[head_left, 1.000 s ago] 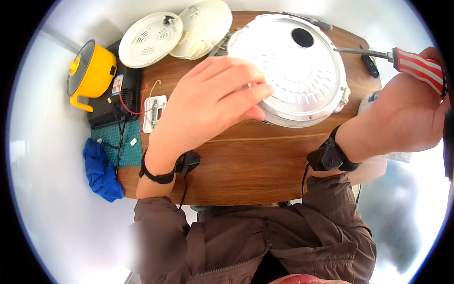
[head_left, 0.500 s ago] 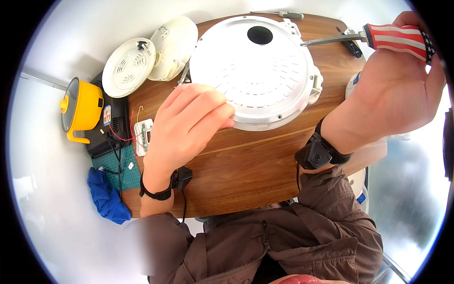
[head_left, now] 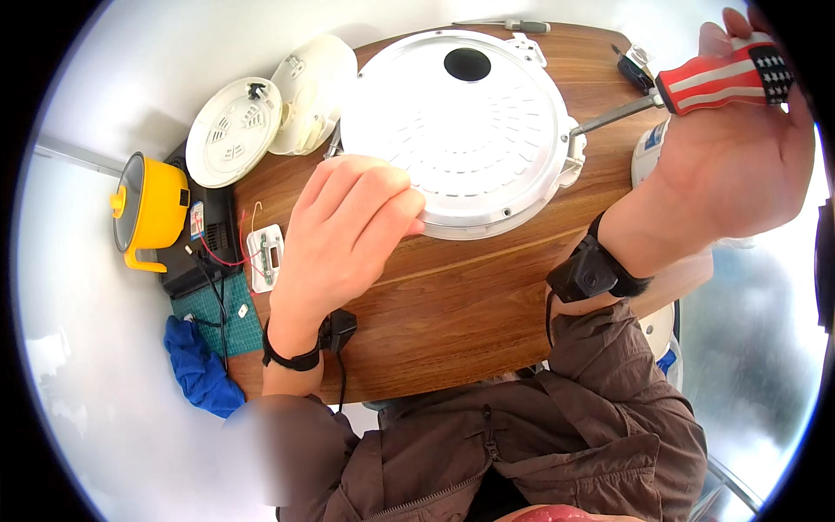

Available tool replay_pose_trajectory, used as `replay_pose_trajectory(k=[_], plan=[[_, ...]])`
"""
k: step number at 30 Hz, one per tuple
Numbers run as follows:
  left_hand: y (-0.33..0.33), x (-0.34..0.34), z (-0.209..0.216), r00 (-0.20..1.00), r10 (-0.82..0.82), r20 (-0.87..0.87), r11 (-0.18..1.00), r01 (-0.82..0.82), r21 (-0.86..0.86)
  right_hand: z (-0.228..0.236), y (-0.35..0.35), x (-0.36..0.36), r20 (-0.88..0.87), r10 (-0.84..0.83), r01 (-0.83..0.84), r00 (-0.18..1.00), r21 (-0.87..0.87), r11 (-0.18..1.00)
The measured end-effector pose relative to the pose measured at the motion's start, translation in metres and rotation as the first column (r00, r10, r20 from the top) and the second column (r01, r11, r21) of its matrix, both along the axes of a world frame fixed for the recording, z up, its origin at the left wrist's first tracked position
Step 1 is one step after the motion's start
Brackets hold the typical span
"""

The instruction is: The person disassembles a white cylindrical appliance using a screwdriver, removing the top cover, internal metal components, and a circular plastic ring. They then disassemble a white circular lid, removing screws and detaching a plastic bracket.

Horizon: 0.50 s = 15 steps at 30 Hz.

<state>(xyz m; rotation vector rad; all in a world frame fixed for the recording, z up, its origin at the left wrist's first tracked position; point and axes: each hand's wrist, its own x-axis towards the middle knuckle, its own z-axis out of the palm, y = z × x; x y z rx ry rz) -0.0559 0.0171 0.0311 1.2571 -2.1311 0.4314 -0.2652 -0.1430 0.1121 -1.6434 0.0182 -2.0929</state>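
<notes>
A round white housing (head_left: 452, 130) with a pale, slotted face and a dark round hole lies on the table. My left hand (head_left: 348, 222) is closed at its near-left rim; the fingertips are partly hidden against the edge. My right hand (head_left: 735, 161) is wrapped around the red, white and blue handle of a screwdriver (head_left: 713, 83). The screwdriver's shaft slants down to the left, with its tip at the housing's right rim, close to a small screw and a white latch (head_left: 574, 163). Whether the tip sits in the screw is too small to tell.
Two off-white round covers (head_left: 233, 130) lean at the back left. Beside them are a yellow pot (head_left: 161, 204), a circuit piece with wires (head_left: 264, 258), a green mat (head_left: 200, 303) and a blue cloth (head_left: 202, 370). Another screwdriver (head_left: 526, 26) lies at the far edge.
The screwdriver tip has come nearer along the right side of the housing and now meets its rim. My right hand has turned slightly; my left hand keeps its place at the rim.
</notes>
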Motion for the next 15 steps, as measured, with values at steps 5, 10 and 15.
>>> replay_pose_trajectory(k=[5,10,15], plan=[[0.002,-0.002,0.003,1.000,0.017,-0.021,1.000,-0.016,0.024,0.000,-0.008,-0.003,-0.048,-0.049,0.047,0.998,-0.039,0.998],[0.002,-0.001,0.002,1.000,0.020,-0.010,1.000,-0.020,-0.001,0.001,-0.014,0.006,-0.021,0.034,-0.034,0.999,-0.026,0.999],[-0.001,0.000,0.000,1.000,0.020,0.011,0.998,-0.019,-0.058,0.000,-0.013,0.009,-0.035,0.160,-0.161,0.986,-0.010,0.987]])
